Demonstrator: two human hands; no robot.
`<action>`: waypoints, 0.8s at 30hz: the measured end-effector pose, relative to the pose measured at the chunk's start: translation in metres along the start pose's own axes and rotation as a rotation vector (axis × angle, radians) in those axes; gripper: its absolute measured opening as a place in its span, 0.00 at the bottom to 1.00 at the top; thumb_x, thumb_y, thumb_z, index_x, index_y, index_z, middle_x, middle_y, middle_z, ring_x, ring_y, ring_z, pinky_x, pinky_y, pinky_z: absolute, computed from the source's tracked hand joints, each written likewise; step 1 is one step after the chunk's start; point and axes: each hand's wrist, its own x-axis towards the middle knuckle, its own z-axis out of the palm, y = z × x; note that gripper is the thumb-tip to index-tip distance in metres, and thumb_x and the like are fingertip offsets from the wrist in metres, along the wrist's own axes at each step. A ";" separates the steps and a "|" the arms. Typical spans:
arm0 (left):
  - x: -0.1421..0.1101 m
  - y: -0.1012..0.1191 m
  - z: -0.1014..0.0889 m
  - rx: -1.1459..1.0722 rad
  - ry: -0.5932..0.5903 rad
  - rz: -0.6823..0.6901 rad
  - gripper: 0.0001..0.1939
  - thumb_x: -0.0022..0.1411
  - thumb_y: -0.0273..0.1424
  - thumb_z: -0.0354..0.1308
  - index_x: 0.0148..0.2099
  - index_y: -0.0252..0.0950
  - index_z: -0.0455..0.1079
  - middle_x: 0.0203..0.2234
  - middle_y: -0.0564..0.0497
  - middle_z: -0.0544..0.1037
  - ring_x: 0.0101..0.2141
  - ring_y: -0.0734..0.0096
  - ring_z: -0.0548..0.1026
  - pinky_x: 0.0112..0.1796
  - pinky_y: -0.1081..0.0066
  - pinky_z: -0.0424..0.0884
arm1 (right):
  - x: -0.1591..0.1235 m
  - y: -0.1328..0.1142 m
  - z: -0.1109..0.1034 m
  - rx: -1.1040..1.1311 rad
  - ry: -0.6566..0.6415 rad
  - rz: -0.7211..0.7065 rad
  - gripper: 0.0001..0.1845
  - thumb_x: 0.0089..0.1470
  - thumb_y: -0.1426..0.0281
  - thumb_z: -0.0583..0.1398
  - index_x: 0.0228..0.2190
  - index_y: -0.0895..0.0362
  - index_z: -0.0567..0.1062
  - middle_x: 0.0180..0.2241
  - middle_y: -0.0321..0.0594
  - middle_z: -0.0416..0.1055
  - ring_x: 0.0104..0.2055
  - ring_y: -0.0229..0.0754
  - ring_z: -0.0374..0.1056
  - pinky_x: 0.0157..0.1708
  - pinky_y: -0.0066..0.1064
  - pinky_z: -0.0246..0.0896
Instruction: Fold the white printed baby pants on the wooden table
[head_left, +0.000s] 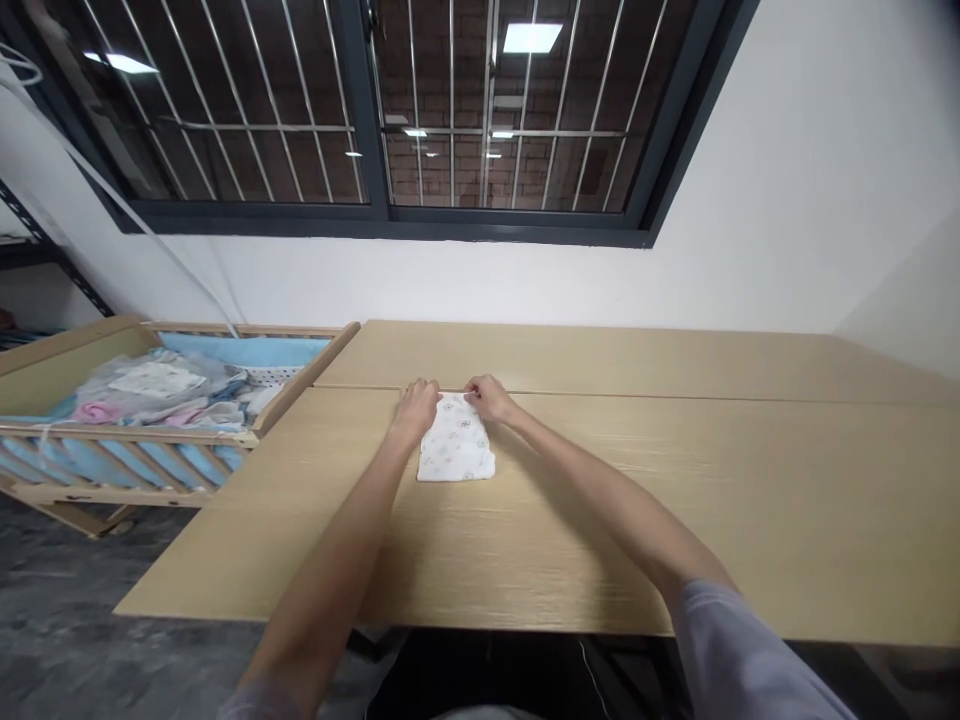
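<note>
A folded white cloth with a small coloured print (pixel 456 445) lies flat on the light wooden table (pixel 600 540), in the middle of my view. My left hand (pixel 416 410) rests on the cloth's far left corner, and my right hand (pixel 487 398) is on its far right corner. Both sets of fingers seem to pinch the far edge, though the hands hide that edge and the fingertips. The near part of the cloth shows between my forearms.
A wooden crib with a blue lining (pixel 97 432) stands to the left of the table, holding a heap of folded and loose baby clothes (pixel 157 390). A seam (pixel 637 394) crosses the tabletop behind the cloth. A white wall and barred window stand beyond.
</note>
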 end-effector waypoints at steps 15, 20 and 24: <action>-0.162 0.059 0.035 0.162 0.157 0.037 0.27 0.72 0.41 0.47 0.59 0.23 0.67 0.58 0.28 0.71 0.57 0.44 0.70 0.52 0.52 0.68 | -0.051 -0.028 0.003 -0.108 -0.335 -0.623 0.34 0.70 0.53 0.44 0.69 0.57 0.52 0.72 0.48 0.44 0.73 0.49 0.41 0.70 0.46 0.36; -0.184 0.053 0.056 0.165 0.158 0.050 0.26 0.71 0.42 0.48 0.53 0.25 0.74 0.52 0.29 0.77 0.55 0.40 0.72 0.54 0.46 0.68 | -0.071 -0.043 0.030 -0.066 -0.634 -0.774 0.35 0.72 0.54 0.39 0.71 0.60 0.48 0.73 0.46 0.39 0.75 0.41 0.33 0.72 0.37 0.28; -0.182 0.043 0.052 0.132 0.178 0.096 0.22 0.71 0.40 0.48 0.56 0.31 0.73 0.54 0.34 0.77 0.56 0.45 0.73 0.55 0.48 0.69 | -0.061 -0.026 0.047 -0.076 -0.694 -0.685 0.34 0.71 0.53 0.39 0.71 0.55 0.47 0.73 0.41 0.37 0.75 0.41 0.32 0.72 0.41 0.27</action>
